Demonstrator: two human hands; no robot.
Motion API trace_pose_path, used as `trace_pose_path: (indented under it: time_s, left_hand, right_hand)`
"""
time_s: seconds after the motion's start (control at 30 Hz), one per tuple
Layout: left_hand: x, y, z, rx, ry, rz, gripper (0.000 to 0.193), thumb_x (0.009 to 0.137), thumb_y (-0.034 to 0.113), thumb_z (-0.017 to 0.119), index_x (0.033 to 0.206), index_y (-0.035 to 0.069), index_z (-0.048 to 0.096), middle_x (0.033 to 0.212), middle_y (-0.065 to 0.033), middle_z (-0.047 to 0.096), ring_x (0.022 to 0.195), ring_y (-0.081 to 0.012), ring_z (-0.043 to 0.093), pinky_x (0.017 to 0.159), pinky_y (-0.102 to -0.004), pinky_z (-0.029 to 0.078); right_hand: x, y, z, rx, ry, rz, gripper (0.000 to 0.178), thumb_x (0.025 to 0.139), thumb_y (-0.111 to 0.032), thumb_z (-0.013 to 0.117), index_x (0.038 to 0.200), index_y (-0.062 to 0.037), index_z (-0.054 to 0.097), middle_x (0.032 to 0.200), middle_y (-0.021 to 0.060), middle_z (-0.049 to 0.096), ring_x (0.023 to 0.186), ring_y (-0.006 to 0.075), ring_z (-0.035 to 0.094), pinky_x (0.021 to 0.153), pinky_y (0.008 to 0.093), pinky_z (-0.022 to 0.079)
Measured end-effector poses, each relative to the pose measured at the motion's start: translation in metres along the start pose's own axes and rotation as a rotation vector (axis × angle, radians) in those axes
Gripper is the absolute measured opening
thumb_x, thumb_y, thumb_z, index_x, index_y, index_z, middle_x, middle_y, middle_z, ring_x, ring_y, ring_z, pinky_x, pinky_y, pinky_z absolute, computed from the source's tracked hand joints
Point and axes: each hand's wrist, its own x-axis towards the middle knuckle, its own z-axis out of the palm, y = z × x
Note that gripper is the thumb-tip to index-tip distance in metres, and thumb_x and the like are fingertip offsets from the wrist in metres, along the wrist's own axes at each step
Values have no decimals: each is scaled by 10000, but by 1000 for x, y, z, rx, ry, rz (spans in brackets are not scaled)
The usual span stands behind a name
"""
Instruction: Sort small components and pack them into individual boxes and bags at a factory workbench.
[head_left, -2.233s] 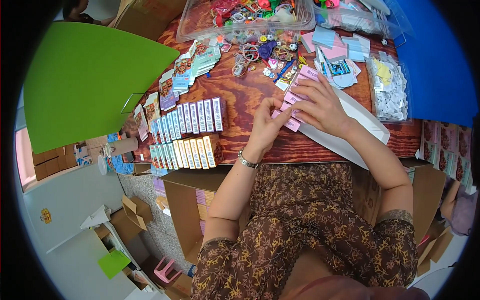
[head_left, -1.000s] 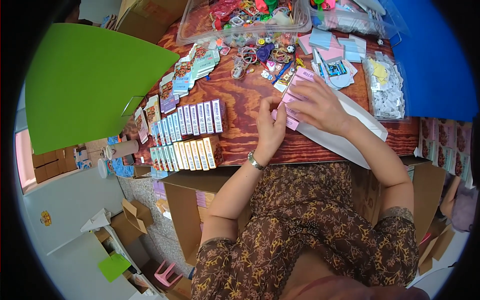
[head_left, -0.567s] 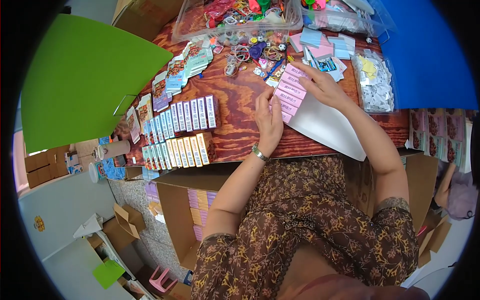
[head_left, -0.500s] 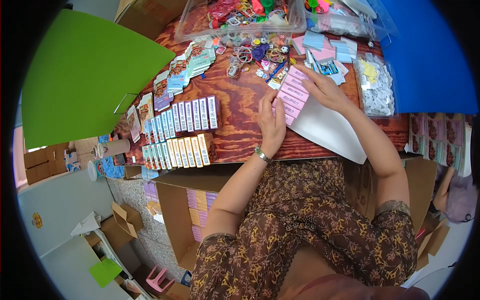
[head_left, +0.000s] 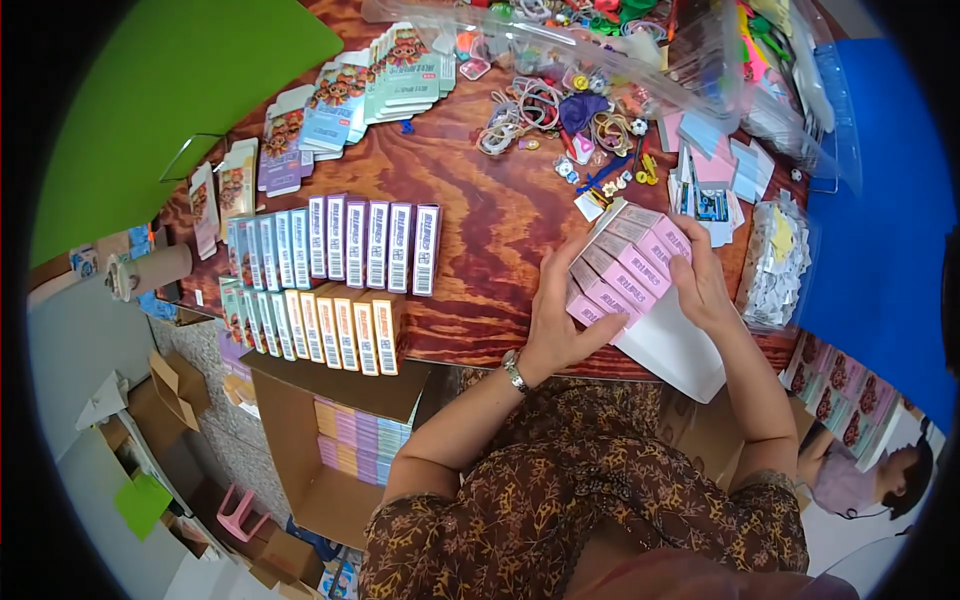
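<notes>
Several small pink boxes [head_left: 635,262], pressed together in a row, are held between my two hands. My left hand [head_left: 562,318] closes on their left end, its thumb along the near side. At the far right end my right hand [head_left: 703,283] grips them with curled fingers. Under the boxes and right forearm lies a white sheet [head_left: 682,350]. To the left, purple boxes [head_left: 375,245] and blue boxes [head_left: 268,250] stand in a row, with orange boxes [head_left: 343,330] and green boxes [head_left: 262,318] in a nearer row.
Flat printed cartons [head_left: 335,105] lie fanned out at the far left. Hair ties and trinkets [head_left: 560,110] are strewn before a clear plastic bin [head_left: 690,95]. A tray of white slips [head_left: 775,265] stands right. An open cardboard box [head_left: 280,400] sits below the table edge; another person [head_left: 855,475] is at lower right.
The pink boxes have come nearer and tilted, showing their upper sides. My left hand has shifted its thumb to their near side; my right hand has moved down along the right end. The view has shifted.
</notes>
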Motion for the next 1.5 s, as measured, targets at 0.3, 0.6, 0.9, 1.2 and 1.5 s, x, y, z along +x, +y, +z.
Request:
trace_pose_path:
  time_s: [0.3,0.6,0.9,1.2,1.5]
  left_hand:
    - [13,1,-5,14,-134,-78,934,700,278,858,1436,-19,365,1422,-254,448,1324,-398,450,1120,-489,351]
    - [12,13,0,131,12,22,976,675,305,867,1437,-20,352,1316,-243,480,1237,-409,472,1065,-473,389]
    - [-13,70,-82,390,248,251,546,875,211,706,1322,-28,503,1291,-246,545,1229,-415,499,1050,-470,390]
    - [34,66,-280,1267,263,53,227,900,158,600,1013,-7,708,1014,-212,662,956,-391,603,777,-508,488]
    - [24,66,-241,1574,215,133,233,883,197,633,1059,45,642,989,-129,576,930,-326,534,763,-478,446]
  right_hand:
    - [11,-7,22,-29,86,-55,464,1040,-310,396,1340,35,471,1277,167,562,1168,245,545,1034,364,396]
    - [9,5,14,46,222,-66,688,1021,-312,484,1585,-63,179,1543,180,367,1406,320,375,1169,426,276]
    - [-14,-94,41,-180,124,-455,512,983,-68,528,1478,-15,409,1452,161,481,1309,272,504,1095,394,393]
    - [27,-123,187,544,-132,115,649,1006,-197,586,1558,-77,266,1413,133,466,1236,214,506,1018,354,434]
    - [57,-109,214,747,-173,188,656,1020,-260,564,1574,-111,247,1396,95,517,1224,197,526,986,396,462]
